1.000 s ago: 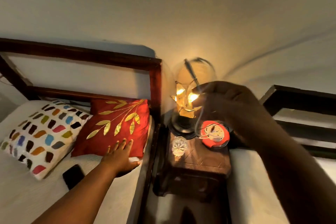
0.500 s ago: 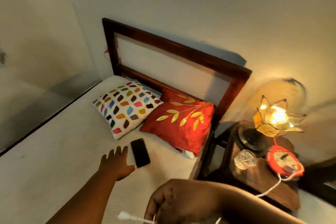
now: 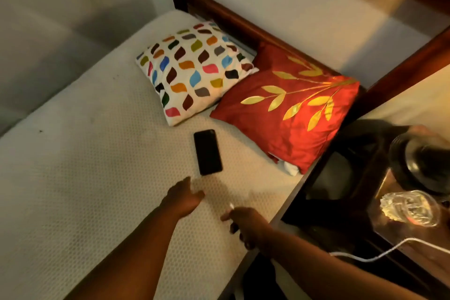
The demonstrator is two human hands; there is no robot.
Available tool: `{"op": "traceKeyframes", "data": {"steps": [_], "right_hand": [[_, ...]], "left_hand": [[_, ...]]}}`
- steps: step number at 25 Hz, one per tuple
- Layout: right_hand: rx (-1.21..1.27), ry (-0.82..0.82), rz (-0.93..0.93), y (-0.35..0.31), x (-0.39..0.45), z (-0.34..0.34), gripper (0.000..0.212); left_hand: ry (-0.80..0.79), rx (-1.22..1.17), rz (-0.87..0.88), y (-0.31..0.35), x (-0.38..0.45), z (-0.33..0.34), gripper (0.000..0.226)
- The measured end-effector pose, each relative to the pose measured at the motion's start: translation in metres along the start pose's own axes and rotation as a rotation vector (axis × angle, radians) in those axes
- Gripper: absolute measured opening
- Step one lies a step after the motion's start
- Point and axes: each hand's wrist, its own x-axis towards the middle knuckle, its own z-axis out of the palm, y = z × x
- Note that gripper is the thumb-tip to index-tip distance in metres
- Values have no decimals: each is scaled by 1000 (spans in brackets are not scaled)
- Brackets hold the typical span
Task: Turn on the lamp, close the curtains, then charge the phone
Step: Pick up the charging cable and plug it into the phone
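A black phone (image 3: 207,152) lies flat on the white mattress (image 3: 80,178), just below the two pillows. My left hand (image 3: 183,198) hovers open a short way below the phone, apart from it. My right hand (image 3: 244,225) is closed on the white charger cable (image 3: 379,252), whose plug tip sticks out above my fingers. The cable trails right across the bedside table. Only the dark base of the lamp (image 3: 421,165) shows at the right edge, with warm light falling on the wall.
A patterned white pillow (image 3: 192,68) and a red pillow with gold leaves (image 3: 289,114) rest against the dark wooden headboard (image 3: 243,24). On the wooden bedside table (image 3: 389,234) sits a clear glass dish (image 3: 409,208). A dark gap separates bed and table.
The view has swung down toward the bed. My right hand left the lamp area and carried the cable plug over the mattress. My left hand moved below the phone.
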Motion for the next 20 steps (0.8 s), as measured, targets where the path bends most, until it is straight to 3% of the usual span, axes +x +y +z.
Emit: {"op": "traceKeyframes", "data": {"steps": [3, 6, 12, 16, 20], "right_hand": [[58, 9, -17, -8, 51, -21, 42], [135, -24, -11, -11, 83, -33, 42], [246, -45, -22, 2, 107, -42, 24], [249, -14, -57, 2, 108, -54, 19], [289, 108, -117, -3, 98, -67, 15]], "left_hand": [[96, -209, -86, 16, 46, 15, 78], [169, -424, -159, 30, 85, 30, 80], [388, -372, -402, 55, 124, 49, 87], [302, -629, -263, 71, 130, 56, 82], [133, -1014, -337, 106, 108, 49, 38]]}}
